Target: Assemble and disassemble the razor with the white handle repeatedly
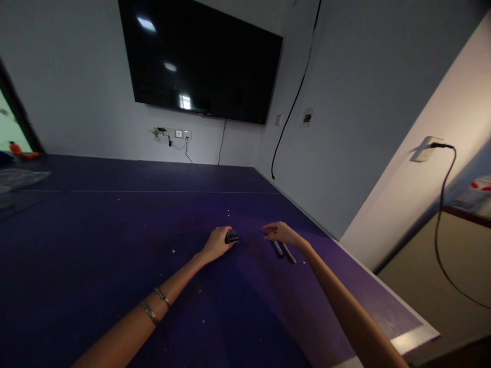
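My left hand (218, 245) is closed around a small dark object (232, 237) with a ridged, block-like surface, held low over the purple table. What kind of thing it is cannot be made out. My right hand (282, 233) is a short way to the right, its fingers bent together and pointing left. A tiny thing seems to show at those fingertips, too small to name. Under and just below the right hand lies a pair of pliers (288, 253), its two handles spread towards me; the hand hides the head.
The purple table (115, 230) carries scattered white scraps (173, 251). Clear plastic (21, 179) and an orange object (23, 152) lie at the far left. A hanging black cable (273, 174) reaches the table's right edge by the wall. A large screen (207, 61) hangs ahead.
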The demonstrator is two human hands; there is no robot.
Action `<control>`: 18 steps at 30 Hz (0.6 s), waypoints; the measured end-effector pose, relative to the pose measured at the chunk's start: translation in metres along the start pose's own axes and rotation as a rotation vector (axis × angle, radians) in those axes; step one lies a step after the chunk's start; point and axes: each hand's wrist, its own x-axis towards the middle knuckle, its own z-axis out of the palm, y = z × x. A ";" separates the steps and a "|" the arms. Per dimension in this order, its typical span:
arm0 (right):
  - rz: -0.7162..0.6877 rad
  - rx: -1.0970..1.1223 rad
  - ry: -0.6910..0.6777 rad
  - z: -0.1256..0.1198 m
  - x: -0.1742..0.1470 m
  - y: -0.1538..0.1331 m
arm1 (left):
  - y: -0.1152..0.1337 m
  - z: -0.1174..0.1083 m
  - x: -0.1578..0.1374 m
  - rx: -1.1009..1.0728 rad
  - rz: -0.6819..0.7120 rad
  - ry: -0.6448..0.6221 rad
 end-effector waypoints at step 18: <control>-0.302 -0.148 -0.137 0.022 -0.014 -0.038 | 0.059 0.011 -0.011 -0.034 0.232 0.019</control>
